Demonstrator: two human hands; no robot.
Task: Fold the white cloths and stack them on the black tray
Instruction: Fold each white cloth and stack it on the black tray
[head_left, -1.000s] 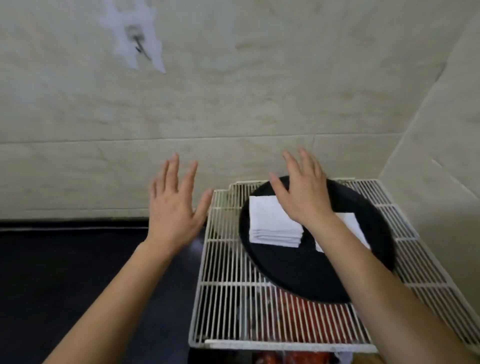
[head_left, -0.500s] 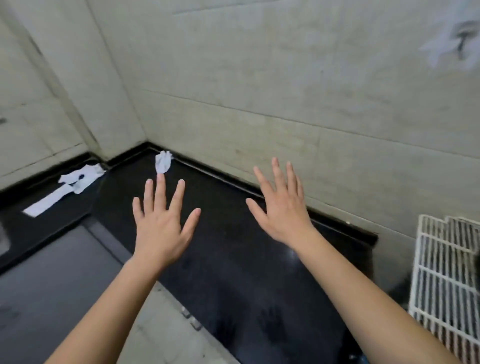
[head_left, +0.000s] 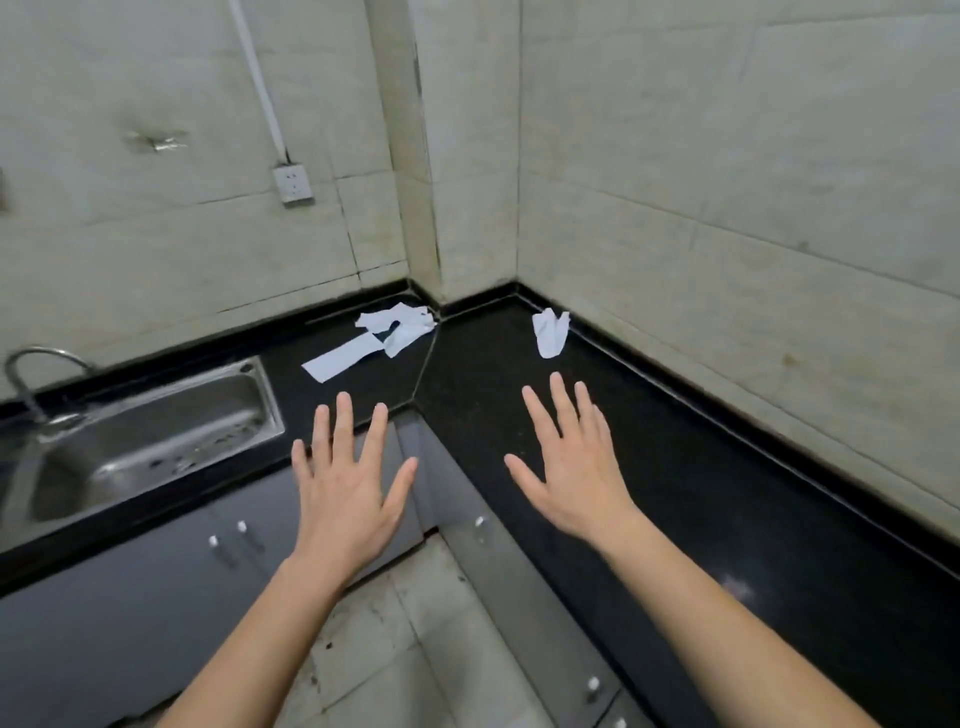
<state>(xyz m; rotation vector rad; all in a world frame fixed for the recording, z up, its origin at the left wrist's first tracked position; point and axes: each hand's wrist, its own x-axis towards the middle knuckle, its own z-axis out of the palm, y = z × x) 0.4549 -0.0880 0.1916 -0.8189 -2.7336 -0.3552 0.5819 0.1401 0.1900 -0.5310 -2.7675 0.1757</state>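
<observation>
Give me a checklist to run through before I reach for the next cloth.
1. Left hand empty, fingers straight: ok.
2. Right hand empty, fingers straight: ok.
3. Small cloth in view, crumpled on the counter beyond the right hand: ok.
4. Counter between right hand and small cloth bare: ok.
5. Corner cloths easy to pick singly: cannot tell, they overlap in a loose pile.
6. Tray in view for the drop-off: not ok, out of frame.

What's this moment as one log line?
left hand: open | right hand: open | crumpled white cloth: on countertop | loose cloths: in corner
</observation>
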